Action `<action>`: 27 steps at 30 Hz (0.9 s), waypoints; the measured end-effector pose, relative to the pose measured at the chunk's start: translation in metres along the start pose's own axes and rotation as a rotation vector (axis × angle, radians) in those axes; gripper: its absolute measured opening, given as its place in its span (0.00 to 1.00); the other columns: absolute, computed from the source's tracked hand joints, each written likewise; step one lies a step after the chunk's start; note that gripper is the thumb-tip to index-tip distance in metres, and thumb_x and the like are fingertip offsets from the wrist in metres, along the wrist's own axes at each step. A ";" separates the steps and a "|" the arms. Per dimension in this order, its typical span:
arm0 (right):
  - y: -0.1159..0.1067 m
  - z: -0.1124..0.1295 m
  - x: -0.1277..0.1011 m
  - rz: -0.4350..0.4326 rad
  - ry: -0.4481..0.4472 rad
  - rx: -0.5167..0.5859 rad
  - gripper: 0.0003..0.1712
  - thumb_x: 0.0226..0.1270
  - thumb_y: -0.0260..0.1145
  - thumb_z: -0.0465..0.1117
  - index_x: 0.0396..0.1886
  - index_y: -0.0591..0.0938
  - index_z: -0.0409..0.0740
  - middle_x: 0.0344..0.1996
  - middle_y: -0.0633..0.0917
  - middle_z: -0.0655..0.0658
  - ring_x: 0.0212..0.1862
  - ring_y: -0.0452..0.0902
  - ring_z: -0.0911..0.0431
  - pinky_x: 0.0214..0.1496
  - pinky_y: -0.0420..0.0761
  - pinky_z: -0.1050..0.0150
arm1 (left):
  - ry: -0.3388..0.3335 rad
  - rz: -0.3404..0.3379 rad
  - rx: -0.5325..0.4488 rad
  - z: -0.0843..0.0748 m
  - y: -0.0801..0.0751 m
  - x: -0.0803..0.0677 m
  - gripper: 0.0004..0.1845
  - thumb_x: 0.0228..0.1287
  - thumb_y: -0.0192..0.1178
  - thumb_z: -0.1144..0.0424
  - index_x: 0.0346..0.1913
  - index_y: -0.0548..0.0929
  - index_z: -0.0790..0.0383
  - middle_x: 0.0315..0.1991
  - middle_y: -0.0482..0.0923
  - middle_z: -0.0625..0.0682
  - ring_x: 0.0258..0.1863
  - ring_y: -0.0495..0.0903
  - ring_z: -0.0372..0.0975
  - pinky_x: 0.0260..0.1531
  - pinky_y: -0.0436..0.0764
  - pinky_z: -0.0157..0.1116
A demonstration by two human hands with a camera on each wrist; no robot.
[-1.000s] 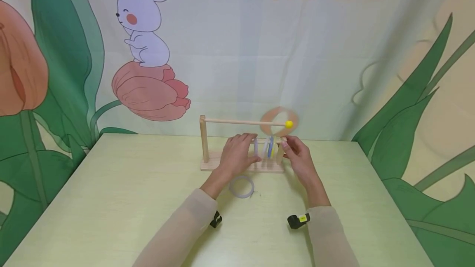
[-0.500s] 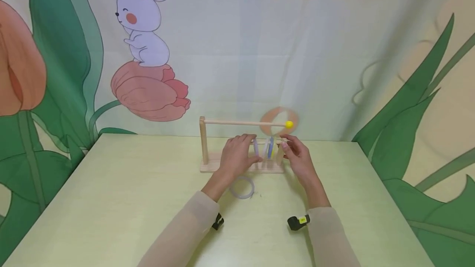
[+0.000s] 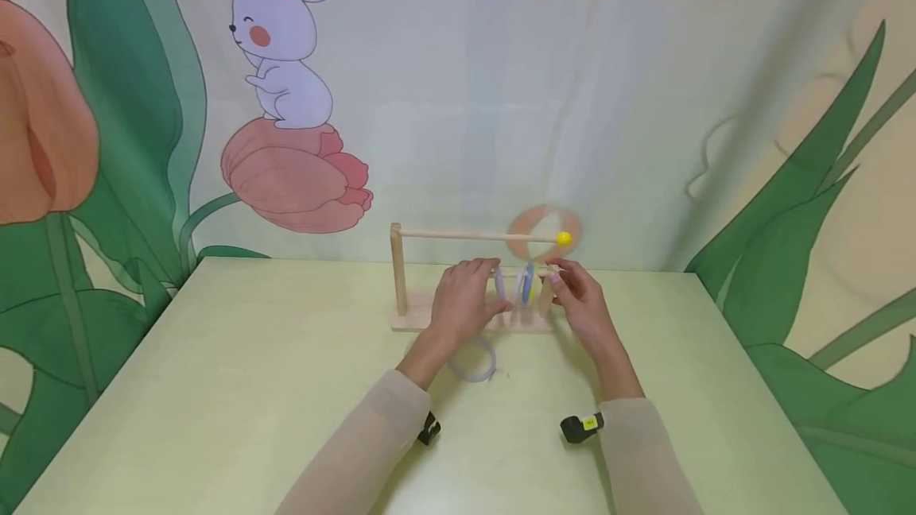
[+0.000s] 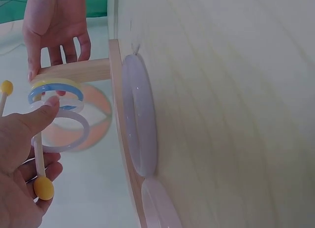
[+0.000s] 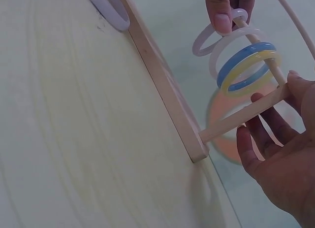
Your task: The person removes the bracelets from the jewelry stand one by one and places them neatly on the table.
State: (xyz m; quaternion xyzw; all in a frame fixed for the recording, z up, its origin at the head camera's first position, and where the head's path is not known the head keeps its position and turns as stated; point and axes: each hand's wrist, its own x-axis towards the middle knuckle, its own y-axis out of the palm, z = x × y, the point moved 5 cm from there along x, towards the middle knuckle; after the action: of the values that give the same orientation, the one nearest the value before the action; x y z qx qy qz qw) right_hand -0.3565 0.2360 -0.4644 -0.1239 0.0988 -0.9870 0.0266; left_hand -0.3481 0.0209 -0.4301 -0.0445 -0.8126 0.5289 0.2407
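The left hand [image 3: 463, 304] curls its fingers [image 4: 34, 120], thumb tip pinching the pale lilac ring [image 5: 209, 42] on the lower rod [image 5: 256, 42], while the right hand [image 3: 583, 304] has loosely spread fingers [image 5: 261, 134] closed round the short wooden post [image 5: 246, 114] at that rod's right end. The rod runs left to right, level, along the wooden rack [image 3: 472, 323] near the counter's [image 3: 215, 388] far edge. On it hang lilac, white, blue and yellow translucent rings, upright and close together.
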 end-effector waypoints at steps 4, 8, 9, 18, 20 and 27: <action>-0.002 -0.001 0.000 -0.015 0.018 -0.010 0.24 0.86 0.57 0.51 0.73 0.75 0.46 0.62 0.82 0.32 0.63 0.76 0.36 0.63 0.81 0.43 | -0.001 -0.001 0.005 -0.001 0.001 0.000 0.42 0.62 0.75 0.41 0.75 0.75 0.56 0.70 0.78 0.52 0.70 0.75 0.48 0.73 0.71 0.47; -0.001 -0.003 0.000 -0.012 0.033 -0.005 0.26 0.86 0.57 0.49 0.74 0.74 0.43 0.63 0.81 0.32 0.63 0.77 0.39 0.64 0.80 0.40 | -0.011 -0.006 0.003 0.000 0.002 -0.002 0.42 0.62 0.76 0.41 0.75 0.75 0.56 0.70 0.78 0.51 0.71 0.75 0.48 0.74 0.70 0.47; 0.000 -0.004 0.000 -0.012 0.037 -0.001 0.26 0.86 0.57 0.49 0.75 0.74 0.43 0.64 0.81 0.32 0.63 0.77 0.40 0.64 0.80 0.39 | -0.013 -0.005 0.002 0.001 0.002 -0.002 0.43 0.62 0.76 0.41 0.75 0.75 0.56 0.70 0.78 0.51 0.71 0.75 0.48 0.74 0.70 0.47; 0.001 -0.006 -0.001 -0.032 0.027 -0.007 0.26 0.85 0.58 0.49 0.73 0.75 0.40 0.63 0.80 0.28 0.58 0.81 0.48 0.59 0.84 0.46 | -0.027 0.005 -0.012 0.001 0.006 -0.005 0.42 0.63 0.74 0.41 0.76 0.74 0.56 0.71 0.77 0.51 0.73 0.73 0.47 0.76 0.67 0.46; 0.001 -0.006 0.000 -0.031 0.018 -0.003 0.27 0.85 0.59 0.50 0.73 0.75 0.40 0.62 0.81 0.28 0.60 0.80 0.42 0.59 0.83 0.44 | -0.034 0.007 -0.007 0.000 0.005 -0.005 0.42 0.64 0.73 0.40 0.75 0.74 0.57 0.71 0.78 0.51 0.72 0.73 0.48 0.76 0.67 0.46; 0.001 -0.004 0.001 -0.026 -0.005 0.005 0.25 0.85 0.60 0.51 0.71 0.77 0.43 0.61 0.83 0.32 0.62 0.77 0.34 0.58 0.84 0.50 | -0.046 0.002 0.018 -0.001 0.001 -0.004 0.43 0.64 0.71 0.35 0.73 0.76 0.59 0.69 0.79 0.53 0.70 0.75 0.48 0.74 0.69 0.46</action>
State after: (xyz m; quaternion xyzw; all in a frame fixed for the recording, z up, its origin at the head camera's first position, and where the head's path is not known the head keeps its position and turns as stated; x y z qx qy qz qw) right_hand -0.3581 0.2353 -0.4686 -0.1274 0.0946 -0.9872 0.0145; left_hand -0.3439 0.0210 -0.4320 -0.0308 -0.8130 0.5375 0.2217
